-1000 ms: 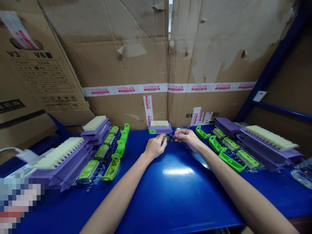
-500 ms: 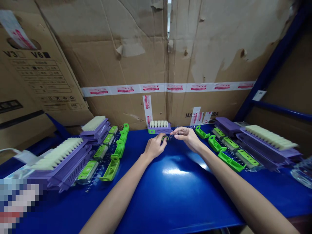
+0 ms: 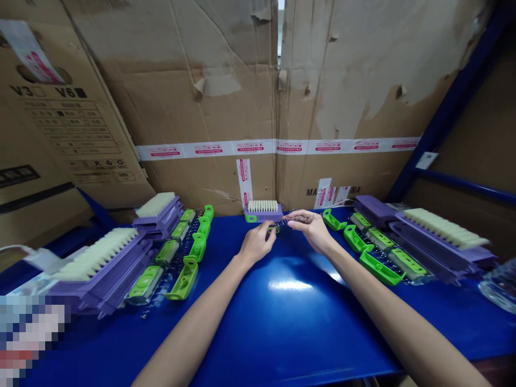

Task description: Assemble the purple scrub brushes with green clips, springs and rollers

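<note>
My left hand point(image 3: 258, 241) is closed in a pinch around a small green part point(image 3: 274, 229), most of it hidden by the fingers. From that part a dark coil spring point(image 3: 281, 224) runs to the right, and my right hand point(image 3: 311, 228) pinches its other end. More of the thin coil seems to show above the right fingers, but it is blurred. Just behind both hands stands a purple brush point(image 3: 264, 215) with pale bristles on top and a green end piece at its left.
Purple brushes point(image 3: 100, 255), boxy green-topped pieces point(image 3: 145, 282) and bright green brackets point(image 3: 185, 277) line the left side. On the right are more brackets point(image 3: 379, 267), green-topped pieces point(image 3: 409, 263) and brushes point(image 3: 447, 228). Cardboard point(image 3: 209, 107) walls the blue table point(image 3: 290, 328) at the back.
Both hands stay in nearly the same place. The spring between them shows slightly more plainly, with the right fingertips shifted a little. The view has moved slightly.
</note>
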Demonstrator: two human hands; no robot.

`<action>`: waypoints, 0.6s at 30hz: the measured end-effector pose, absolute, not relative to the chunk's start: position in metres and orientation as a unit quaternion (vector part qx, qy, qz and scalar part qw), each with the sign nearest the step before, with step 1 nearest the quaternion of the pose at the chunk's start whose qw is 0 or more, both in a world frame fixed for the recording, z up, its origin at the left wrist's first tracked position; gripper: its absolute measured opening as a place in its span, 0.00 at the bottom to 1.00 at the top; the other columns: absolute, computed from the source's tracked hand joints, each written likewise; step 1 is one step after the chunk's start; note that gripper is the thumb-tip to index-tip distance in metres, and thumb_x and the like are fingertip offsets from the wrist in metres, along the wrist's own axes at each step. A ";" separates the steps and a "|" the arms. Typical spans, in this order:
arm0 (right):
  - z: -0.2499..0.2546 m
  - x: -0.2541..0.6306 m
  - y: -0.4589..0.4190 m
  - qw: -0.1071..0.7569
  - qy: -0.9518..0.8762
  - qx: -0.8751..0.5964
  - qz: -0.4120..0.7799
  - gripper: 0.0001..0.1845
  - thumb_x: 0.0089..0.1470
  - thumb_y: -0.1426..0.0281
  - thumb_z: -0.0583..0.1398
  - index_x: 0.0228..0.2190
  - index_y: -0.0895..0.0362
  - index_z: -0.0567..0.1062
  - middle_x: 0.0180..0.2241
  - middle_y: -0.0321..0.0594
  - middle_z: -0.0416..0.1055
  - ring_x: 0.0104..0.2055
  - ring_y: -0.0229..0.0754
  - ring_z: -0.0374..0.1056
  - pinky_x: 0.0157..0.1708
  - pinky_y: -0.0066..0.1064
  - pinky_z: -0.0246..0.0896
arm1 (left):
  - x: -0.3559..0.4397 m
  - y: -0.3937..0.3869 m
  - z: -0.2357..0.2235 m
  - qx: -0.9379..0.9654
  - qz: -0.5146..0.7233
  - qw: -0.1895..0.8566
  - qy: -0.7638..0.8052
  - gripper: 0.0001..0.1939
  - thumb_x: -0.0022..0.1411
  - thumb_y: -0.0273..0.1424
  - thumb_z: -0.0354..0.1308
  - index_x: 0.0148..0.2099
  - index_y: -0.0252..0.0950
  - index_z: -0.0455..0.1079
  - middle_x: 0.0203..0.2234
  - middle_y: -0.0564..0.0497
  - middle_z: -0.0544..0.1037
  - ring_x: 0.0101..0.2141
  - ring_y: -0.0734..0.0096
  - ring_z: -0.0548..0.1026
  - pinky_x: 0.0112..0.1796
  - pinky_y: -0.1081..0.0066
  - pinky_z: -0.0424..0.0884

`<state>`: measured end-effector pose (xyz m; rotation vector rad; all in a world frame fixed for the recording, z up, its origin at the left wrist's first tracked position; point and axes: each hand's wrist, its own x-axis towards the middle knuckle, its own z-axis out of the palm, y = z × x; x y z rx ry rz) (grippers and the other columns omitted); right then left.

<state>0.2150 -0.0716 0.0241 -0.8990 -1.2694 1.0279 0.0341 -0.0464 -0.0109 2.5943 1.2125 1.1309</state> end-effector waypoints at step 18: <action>0.028 0.225 -0.068 0.612 -0.532 -0.407 0.421 0.16 0.34 0.61 0.70 0.26 0.57 0.76 0.26 0.39 0.75 0.29 0.40 0.69 0.30 0.31 0.63 | 0.034 -0.044 -0.013 0.863 0.341 -0.026 0.371 0.10 0.63 0.30 0.50 0.45 0.36 0.69 0.37 0.47 0.78 0.33 0.67 0.78 0.36 0.70 0.73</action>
